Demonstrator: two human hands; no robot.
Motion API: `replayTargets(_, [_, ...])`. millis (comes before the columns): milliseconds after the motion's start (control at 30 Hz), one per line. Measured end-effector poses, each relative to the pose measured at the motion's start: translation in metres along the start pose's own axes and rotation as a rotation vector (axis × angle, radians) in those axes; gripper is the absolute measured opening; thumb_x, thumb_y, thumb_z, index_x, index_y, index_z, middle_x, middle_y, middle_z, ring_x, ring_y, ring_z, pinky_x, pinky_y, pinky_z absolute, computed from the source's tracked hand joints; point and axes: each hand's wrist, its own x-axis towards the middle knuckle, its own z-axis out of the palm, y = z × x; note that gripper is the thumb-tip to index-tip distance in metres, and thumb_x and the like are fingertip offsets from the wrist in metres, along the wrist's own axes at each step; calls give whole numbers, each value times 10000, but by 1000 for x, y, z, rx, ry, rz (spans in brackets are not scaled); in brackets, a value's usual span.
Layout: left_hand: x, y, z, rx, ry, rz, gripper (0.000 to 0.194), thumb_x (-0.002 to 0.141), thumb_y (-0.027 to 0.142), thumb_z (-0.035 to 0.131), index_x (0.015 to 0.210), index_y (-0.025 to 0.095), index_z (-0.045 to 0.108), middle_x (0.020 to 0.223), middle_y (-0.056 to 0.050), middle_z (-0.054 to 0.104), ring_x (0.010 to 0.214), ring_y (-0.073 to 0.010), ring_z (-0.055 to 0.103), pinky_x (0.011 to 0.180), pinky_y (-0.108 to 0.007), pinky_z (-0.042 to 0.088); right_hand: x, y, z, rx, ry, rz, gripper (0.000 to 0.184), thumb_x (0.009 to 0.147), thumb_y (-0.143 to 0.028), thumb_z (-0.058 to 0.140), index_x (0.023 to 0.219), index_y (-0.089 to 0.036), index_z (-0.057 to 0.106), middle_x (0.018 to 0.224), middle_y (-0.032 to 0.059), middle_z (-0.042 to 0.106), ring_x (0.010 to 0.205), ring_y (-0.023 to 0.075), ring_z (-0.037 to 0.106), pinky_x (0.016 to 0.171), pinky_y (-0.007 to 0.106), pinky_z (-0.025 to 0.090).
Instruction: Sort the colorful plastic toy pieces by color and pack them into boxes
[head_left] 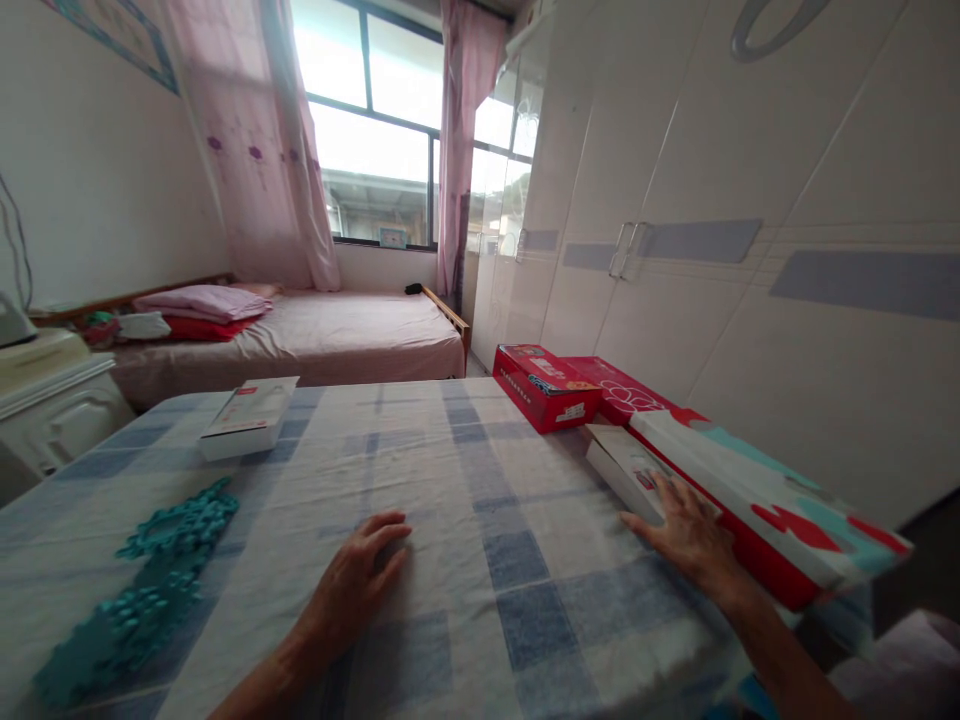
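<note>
My left hand (366,562) rests on the checked tablecloth (420,470), fingers loosely bent and apart, holding nothing. Over the near end of a slim white box (624,462) lies my right hand (688,535), its fingers spread on the top and the thumb out to the left side. I cannot see a closed grip there. That box sits against a long red, white and teal carton (739,480). Teal, bumpy-edged pieces (150,590) lie to the left of my left hand. Farther back on the left is another white box (255,415).
A red box (547,388) stands at the table's back right, beside the long carton. Beyond the table is a bed (352,335) with folded bedding (206,303). White wardrobe doors (660,180) line the right side. A white cabinet (60,400) stands at the left.
</note>
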Motion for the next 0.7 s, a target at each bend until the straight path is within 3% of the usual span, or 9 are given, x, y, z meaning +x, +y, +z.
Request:
replayTargets(200, [0, 6, -1, -9, 6, -6, 278, 775, 274, 487, 972, 200, 668, 1167, -84, 614, 1087, -240, 576, 966, -391, 452, -5, 3, -5, 12, 70, 0, 561, 872, -504, 302, 1334, -218, 442, 1109, 124, 600, 984, 308, 564, 746, 468, 437])
replayTargets(300, [-1, 6, 0, -32, 24, -9, 260, 771, 241, 499, 964, 204, 669, 1168, -81, 612, 1091, -233, 571, 976, -387, 442, -11, -4, -8, -115, 218, -94, 490, 887, -435, 328, 1275, -201, 515, 943, 105, 637, 888, 279, 584, 811, 472, 398])
replayTargets(367, [-2, 6, 1, -49, 39, -2, 250, 766, 219, 508, 958, 209, 668, 1160, -77, 615, 1090, -230, 568, 981, -387, 435, -14, -8, -8, -182, 273, -186, 478, 894, -400, 324, 1262, -176, 533, 895, 113, 628, 814, 262, 586, 772, 439, 412])
replayTargets(533, [-4, 8, 3, -54, 52, 43, 260, 761, 169, 508, 970, 217, 656, 1148, -76, 611, 1088, -212, 557, 984, -366, 427, -19, -13, 6, -80, 241, -358, 455, 897, -310, 307, 1280, -182, 517, 982, 104, 598, 604, 162, 562, 491, 277, 416])
replayTargets(700, [-4, 12, 1, -62, 62, 48, 273, 736, 129, 519, 958, 191, 665, 1129, -94, 609, 1075, -211, 560, 974, -335, 428, -23, -30, 14, 38, 269, -371, 463, 895, -367, 313, 1293, -230, 507, 1057, 91, 603, 497, 128, 522, 362, 252, 351])
